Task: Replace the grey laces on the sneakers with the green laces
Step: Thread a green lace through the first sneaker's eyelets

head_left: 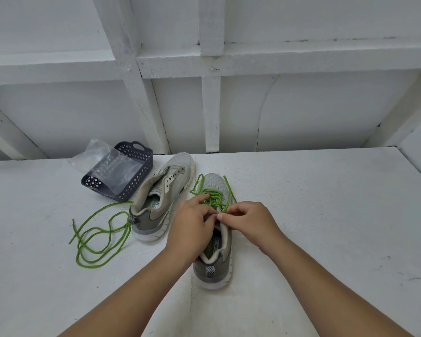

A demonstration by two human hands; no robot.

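Two grey sneakers stand on a white surface. The near sneaker [215,254] points away from me and carries a green lace [213,198] threaded through its eyelets, with loose ends trailing past the toe. My left hand [192,224] and my right hand [249,221] meet over its tongue, fingers curled and pinching the green lace near the top eyelets. The other sneaker [163,193] lies tilted to the left, with no lace in its eyelets. A second green lace [100,237] lies loose in loops on the surface to the left.
A dark purple perforated basket [131,181] lies tipped behind the unlaced sneaker, with a clear plastic bag [102,161] in it. White wooden framing rises behind the surface. The white surface [326,215] extends to the right.
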